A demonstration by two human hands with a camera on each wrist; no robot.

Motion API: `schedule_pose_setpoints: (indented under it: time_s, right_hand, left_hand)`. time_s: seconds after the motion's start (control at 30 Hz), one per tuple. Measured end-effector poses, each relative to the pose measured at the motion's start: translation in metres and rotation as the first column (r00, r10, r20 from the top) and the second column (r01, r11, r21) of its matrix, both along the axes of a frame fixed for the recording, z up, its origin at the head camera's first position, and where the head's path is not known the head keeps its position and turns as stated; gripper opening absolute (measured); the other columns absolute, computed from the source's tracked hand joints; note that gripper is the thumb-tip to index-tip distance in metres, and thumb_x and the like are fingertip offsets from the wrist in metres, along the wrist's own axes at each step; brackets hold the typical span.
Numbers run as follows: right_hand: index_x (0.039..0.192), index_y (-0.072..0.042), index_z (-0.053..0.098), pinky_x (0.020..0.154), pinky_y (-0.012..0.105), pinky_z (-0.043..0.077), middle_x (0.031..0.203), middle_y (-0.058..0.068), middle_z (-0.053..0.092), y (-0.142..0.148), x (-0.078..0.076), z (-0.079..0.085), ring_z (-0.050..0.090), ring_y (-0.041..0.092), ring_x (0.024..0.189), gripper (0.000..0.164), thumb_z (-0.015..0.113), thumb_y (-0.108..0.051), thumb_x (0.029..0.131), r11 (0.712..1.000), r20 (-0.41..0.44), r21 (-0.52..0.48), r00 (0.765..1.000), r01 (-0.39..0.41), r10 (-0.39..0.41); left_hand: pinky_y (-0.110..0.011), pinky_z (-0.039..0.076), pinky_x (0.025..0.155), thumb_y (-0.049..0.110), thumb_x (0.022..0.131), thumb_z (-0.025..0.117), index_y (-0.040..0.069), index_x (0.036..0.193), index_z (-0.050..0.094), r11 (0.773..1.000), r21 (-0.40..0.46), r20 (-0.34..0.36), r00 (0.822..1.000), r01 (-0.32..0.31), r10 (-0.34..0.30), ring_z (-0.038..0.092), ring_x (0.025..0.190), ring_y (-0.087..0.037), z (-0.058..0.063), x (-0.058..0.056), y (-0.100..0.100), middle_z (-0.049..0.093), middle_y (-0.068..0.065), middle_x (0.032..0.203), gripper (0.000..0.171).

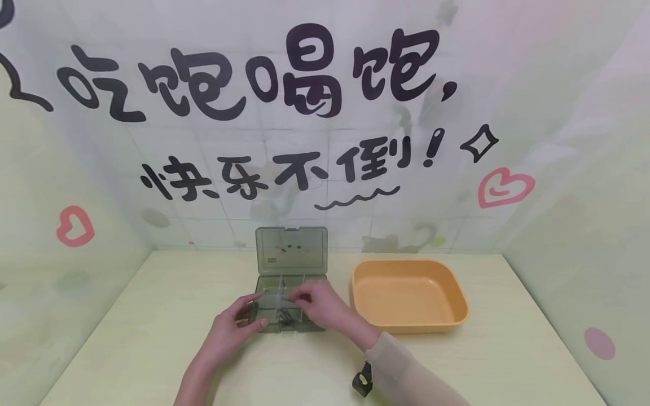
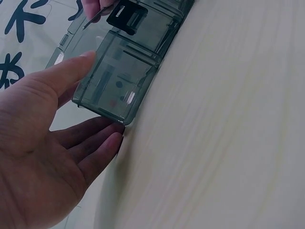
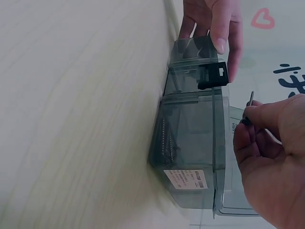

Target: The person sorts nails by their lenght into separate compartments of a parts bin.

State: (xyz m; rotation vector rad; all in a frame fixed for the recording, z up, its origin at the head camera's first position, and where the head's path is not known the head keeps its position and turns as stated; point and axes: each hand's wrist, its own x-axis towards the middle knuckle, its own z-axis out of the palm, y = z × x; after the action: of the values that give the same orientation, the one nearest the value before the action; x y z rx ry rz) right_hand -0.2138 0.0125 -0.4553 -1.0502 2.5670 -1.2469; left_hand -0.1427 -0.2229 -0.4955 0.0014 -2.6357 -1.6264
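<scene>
A grey see-through compartment box (image 1: 316,327) stands on the table, its lid (image 1: 291,251) raised at the back. My left hand (image 1: 225,332) holds the box at its left end, the thumb on the upper rim and the other fingers lower along the side. Above the compartments, my right hand (image 1: 322,304) pinches a thin dark screw (image 3: 251,99) between thumb and fingertips. More dark screws (image 1: 286,317) lie in a front compartment, and some show through the wall (image 3: 167,143) in the right wrist view. The black latch (image 3: 214,76) is on the box's front.
To the right of the box stands an orange tray (image 1: 408,293). Behind the table (image 1: 152,316) rises a pale printed backdrop (image 1: 325,141) with large black writing; similar panels close both sides. A black strap (image 1: 363,380) hangs by the right sleeve.
</scene>
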Motion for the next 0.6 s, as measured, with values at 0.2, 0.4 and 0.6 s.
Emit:
schedule_pose_setpoints:
  time_s: [0.2,0.4,0.6]
  right_hand:
    - [0.107,0.000,0.078,0.064,0.016,0.052,0.097,0.008,0.073,-0.0030,0.0013,0.0012,0.055,0.004,0.072,0.016,0.067,0.004,0.095,0.998,0.000,0.032,0.998,0.055,-0.055]
    - [0.104,0.001,0.078,0.062,0.017,0.051,0.093,0.009,0.073,-0.0056,0.0022,0.0000,0.053,0.005,0.071,0.016,0.067,0.006,0.094,0.997,-0.006,0.031,0.997,0.073,-0.073]
    - [0.105,0.001,0.077,0.064,0.016,0.053,0.098,0.011,0.074,-0.0082,0.0036,-0.0006,0.058,0.005,0.073,0.015,0.067,0.006,0.095,0.995,0.010,0.027,0.995,0.096,-0.097]
  left_hand:
    - [-0.045,0.054,0.102,0.017,0.090,0.081,0.012,0.147,0.054,1.000,0.007,0.010,1.000,-0.007,0.007,0.056,0.128,-0.043,-0.0004,-0.0006,0.0006,0.058,-0.030,0.137,0.064]
    - [-0.046,0.054,0.102,0.018,0.090,0.081,0.012,0.148,0.053,1.000,0.005,0.010,1.000,-0.010,0.010,0.056,0.128,-0.044,0.0000,0.0007,0.0011,0.058,-0.030,0.136,0.064]
    - [-0.047,0.053,0.104,0.020,0.090,0.081,0.013,0.148,0.053,1.000,0.009,0.025,1.000,-0.015,0.015,0.054,0.130,-0.043,0.0008,0.0013,0.0020,0.057,-0.028,0.139,0.065]
